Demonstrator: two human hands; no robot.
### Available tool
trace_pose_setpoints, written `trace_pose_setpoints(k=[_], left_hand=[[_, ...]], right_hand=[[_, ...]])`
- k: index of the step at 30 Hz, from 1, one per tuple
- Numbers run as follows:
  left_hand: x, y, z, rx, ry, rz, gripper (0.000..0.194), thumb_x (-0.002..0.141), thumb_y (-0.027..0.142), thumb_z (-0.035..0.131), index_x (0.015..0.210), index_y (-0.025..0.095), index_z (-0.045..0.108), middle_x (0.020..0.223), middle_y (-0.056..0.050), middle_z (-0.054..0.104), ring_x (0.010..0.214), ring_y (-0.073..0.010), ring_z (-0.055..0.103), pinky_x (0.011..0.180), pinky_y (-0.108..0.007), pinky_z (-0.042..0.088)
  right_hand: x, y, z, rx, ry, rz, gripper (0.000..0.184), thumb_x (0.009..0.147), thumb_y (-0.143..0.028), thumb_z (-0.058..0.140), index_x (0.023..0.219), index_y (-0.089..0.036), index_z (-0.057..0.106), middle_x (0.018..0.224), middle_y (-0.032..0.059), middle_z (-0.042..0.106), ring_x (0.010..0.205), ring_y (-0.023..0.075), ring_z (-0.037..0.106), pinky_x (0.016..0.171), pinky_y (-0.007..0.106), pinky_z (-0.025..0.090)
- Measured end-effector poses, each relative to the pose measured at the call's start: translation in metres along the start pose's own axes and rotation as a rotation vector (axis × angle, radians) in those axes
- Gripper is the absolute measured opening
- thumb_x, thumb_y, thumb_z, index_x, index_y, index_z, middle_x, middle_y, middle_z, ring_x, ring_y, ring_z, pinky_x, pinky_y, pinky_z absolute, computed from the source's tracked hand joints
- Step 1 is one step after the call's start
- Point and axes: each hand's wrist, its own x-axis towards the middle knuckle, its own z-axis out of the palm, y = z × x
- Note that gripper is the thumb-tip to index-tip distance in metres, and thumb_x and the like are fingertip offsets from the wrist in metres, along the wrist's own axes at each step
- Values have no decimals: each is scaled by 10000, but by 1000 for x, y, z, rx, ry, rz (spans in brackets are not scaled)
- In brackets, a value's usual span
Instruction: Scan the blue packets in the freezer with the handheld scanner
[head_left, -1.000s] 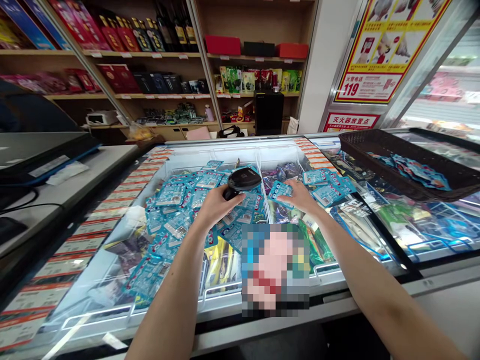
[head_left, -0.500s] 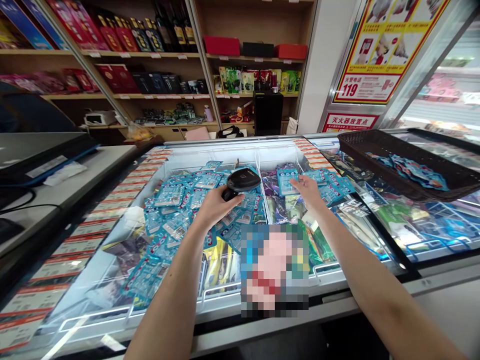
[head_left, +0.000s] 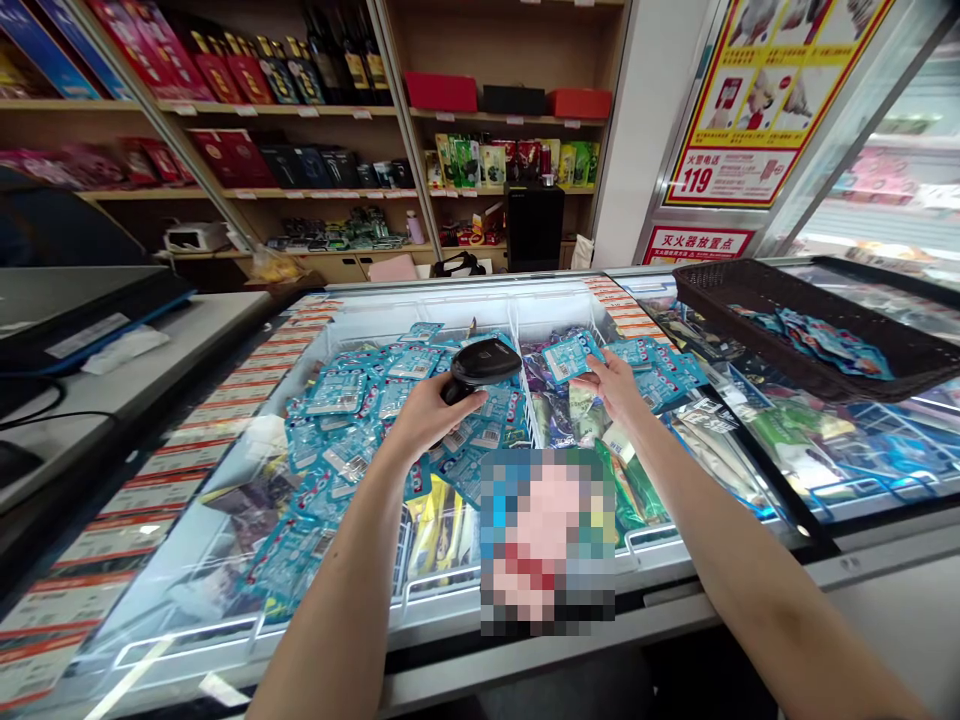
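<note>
My left hand (head_left: 427, 420) is wrapped round the handle of a black barcode scanner (head_left: 486, 362), its head pointing right. My right hand (head_left: 616, 384) pinches a small blue packet (head_left: 568, 357) by its right edge, a short way right of the scanner. The packet is tilted, with a printed white patch facing me. Below and left of the scanner lies a heap of similar blue packets (head_left: 345, 390) on the glass-topped freezer (head_left: 300, 620). More blue packets (head_left: 664, 375) lie just past my right hand. What the packets contain cannot be made out.
A dark woven basket (head_left: 855, 385) holding several blue packets stands at the right. Price labels (head_left: 176, 465) line the freezer's left side. A counter (head_left: 217, 310) with a scale-like device (head_left: 82, 310) is at the left. Shelves (head_left: 292, 108) with bottles and boxes rise behind.
The blue packet in my right hand has turned, from nearly upright to slanted, and moved slightly left. My left hand and the scanner have hardly moved.
</note>
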Motion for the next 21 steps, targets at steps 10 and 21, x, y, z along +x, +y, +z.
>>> trace_pose_setpoints(k=[10, 21], left_hand=[[-3, -1, 1, -65, -81, 17, 453, 712, 555, 612, 926, 157, 590, 535, 7, 538, 444, -142, 519, 430, -243, 396], [-3, 2, 3, -32, -151, -3, 441, 711, 575, 604, 880, 168, 588, 529, -2, 557, 439, -155, 533, 439, -261, 400]], right_hand=[[2, 5, -3, -57, -105, -79, 379, 643, -454, 752, 891, -210, 600, 766, -37, 596, 647, 121, 621, 794, 429, 591], [-3, 0, 1, -112, -70, -59, 366, 652, -456, 742, 883, -208, 606, 762, -22, 576, 653, 124, 604, 827, 425, 583]])
